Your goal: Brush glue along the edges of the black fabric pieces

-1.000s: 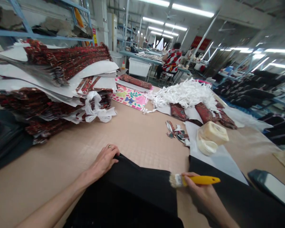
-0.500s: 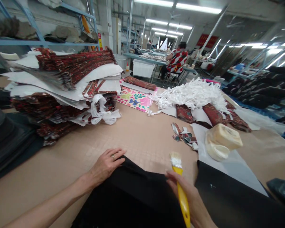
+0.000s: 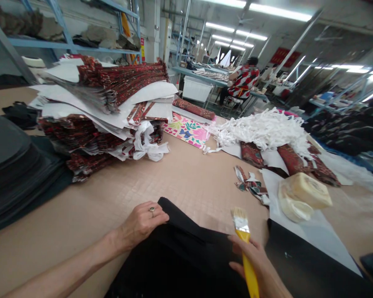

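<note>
Black fabric (image 3: 180, 256) lies on the brown tabletop in front of me. My left hand (image 3: 147, 219), with a ring on one finger, is closed on its upper left edge, and a corner stands up beside the fingers. My right hand (image 3: 251, 256) holds a brush (image 3: 250, 269) with a yellow handle, its pale bristles pointing away from me. The right fingertips are at the right edge of the black fabric. Another black piece (image 3: 311, 265) lies to the right.
A tall stack of red patterned pieces (image 3: 127, 82) stands at the left, beside black sheets (image 3: 15, 169). A cream container (image 3: 304, 196) sits on white paper at the right, near scraps (image 3: 251, 184) and white strips (image 3: 264, 130). Someone (image 3: 244, 80) sits farther back.
The fingers of my left hand have closed on the black fabric, and its corner has risen. The view has shifted, so the surroundings appear farther right. The brush remains in my right hand.
</note>
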Demonstrator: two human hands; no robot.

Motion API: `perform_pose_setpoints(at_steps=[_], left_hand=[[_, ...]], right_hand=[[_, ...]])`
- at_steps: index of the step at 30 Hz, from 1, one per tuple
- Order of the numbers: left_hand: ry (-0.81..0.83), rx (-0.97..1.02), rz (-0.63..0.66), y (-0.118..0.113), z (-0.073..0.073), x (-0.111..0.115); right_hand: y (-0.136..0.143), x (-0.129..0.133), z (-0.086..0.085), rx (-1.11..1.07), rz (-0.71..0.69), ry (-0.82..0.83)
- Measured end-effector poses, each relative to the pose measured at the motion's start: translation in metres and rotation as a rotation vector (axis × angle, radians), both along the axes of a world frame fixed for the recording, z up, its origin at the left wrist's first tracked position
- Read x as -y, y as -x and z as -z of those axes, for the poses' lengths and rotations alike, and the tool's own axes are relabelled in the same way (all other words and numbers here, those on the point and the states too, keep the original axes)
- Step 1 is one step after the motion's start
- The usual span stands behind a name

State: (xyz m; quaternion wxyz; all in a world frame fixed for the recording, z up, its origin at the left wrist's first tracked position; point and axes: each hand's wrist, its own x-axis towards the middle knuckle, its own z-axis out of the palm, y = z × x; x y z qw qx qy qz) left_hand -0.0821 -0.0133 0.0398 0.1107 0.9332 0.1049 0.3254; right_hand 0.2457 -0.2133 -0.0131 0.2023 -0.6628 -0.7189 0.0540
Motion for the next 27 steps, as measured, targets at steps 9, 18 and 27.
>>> perform_pose_setpoints(at_steps=[9,18,27], left_hand=[[-0.119,0.015,0.016,0.011,-0.016,0.015],[-0.059,-0.064,0.052,0.015,-0.026,0.034],[0.134,-0.194,0.111,0.047,-0.045,0.062]], right_hand=[[0.072,-0.030,-0.072,-0.321,-0.053,0.302],[0.068,-0.014,-0.078,-0.192,-0.057,0.136],[0.055,0.021,-0.091,-0.272,0.014,0.028]])
